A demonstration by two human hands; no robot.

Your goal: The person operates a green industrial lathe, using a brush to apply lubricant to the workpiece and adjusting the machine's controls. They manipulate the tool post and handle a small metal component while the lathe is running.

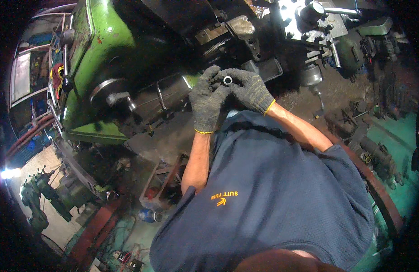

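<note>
Both of my hands are in grey knitted gloves with yellow cuffs and meet in front of my body. Between them is a small bright metal ring [227,80], its round opening facing up toward me. My right hand [251,89] pinches it from the right with thumb and fingers. My left hand [206,103] closes in from the left, its thumb and curled fingers against the ring. The fingers' undersides are hidden.
A green lathe headstock [107,41] with a round handwheel [110,90] stands at the left. Beyond my hands are a metal slide with a screw [218,41] and a tool post [311,22]. A brown curved rail [377,190] runs at the right.
</note>
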